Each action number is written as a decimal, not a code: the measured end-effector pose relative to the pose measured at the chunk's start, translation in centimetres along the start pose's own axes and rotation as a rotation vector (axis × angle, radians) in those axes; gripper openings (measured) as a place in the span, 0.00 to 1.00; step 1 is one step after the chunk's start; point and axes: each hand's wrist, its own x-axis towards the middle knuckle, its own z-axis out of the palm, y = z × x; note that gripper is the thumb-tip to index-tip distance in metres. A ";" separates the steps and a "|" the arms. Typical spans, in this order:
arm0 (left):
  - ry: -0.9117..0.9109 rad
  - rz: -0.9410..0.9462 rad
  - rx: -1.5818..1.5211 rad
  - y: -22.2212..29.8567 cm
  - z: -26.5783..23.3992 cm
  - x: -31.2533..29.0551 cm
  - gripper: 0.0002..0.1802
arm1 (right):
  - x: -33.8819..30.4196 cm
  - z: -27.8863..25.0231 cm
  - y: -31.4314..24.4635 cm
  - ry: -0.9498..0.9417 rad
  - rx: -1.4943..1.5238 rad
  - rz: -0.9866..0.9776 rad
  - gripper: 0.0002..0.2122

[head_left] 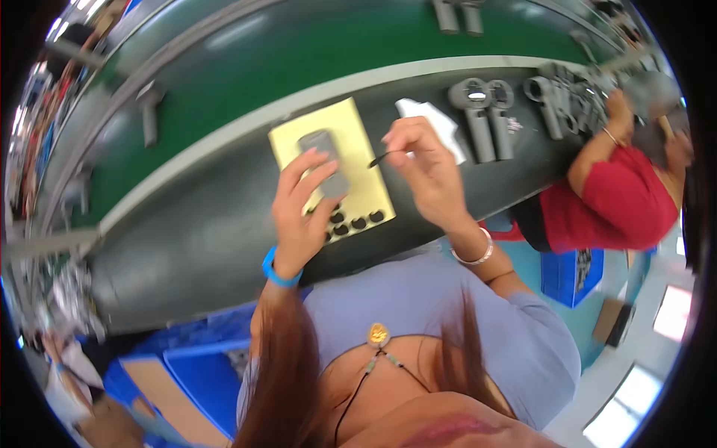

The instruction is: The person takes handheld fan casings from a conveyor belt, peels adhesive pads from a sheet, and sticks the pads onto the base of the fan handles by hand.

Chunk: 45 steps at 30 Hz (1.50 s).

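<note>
My left hand (297, 213) is wrapped round a grey, oblong piece with rounded ends (320, 140), holding it over a yellow sheet (351, 123). Along the sheet's near edge sit several small round black pads (358, 223), some partly hidden by my left fingers. To the right, my right hand (429, 172) pinches a small thin black piece (378, 159) between thumb and fingertips, above the sheet's right edge. That piece looks like one of the pads, but it is too small to be sure. Behind the right hand lies a crumpled white paper (426, 112).
Grey devices with round ring heads and straight handles (478, 123) lie right on the dark worktop (194, 209). More (560, 104) are piled beside a co-worker in red (627, 198). A green conveyor belt (299, 48) carries similar devices beyond a pale rail. Blue bins (571, 276) stand below.
</note>
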 end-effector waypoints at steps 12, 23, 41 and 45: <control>0.024 -0.221 -0.353 0.9 0.3 -1.2 0.26 | -1.3 3.3 -1.7 -0.088 0.111 0.148 0.17; -0.100 -0.360 -0.689 1.0 -0.1 -1.2 0.24 | -0.8 2.4 -2.3 -0.117 0.079 0.169 0.15; -0.123 -0.352 -0.653 0.8 0.3 -0.6 0.21 | -0.4 1.6 -2.5 -0.131 0.035 0.199 0.16; -0.128 -0.365 -0.662 0.9 0.3 -0.6 0.21 | -0.3 1.6 -2.6 -0.116 0.035 0.178 0.15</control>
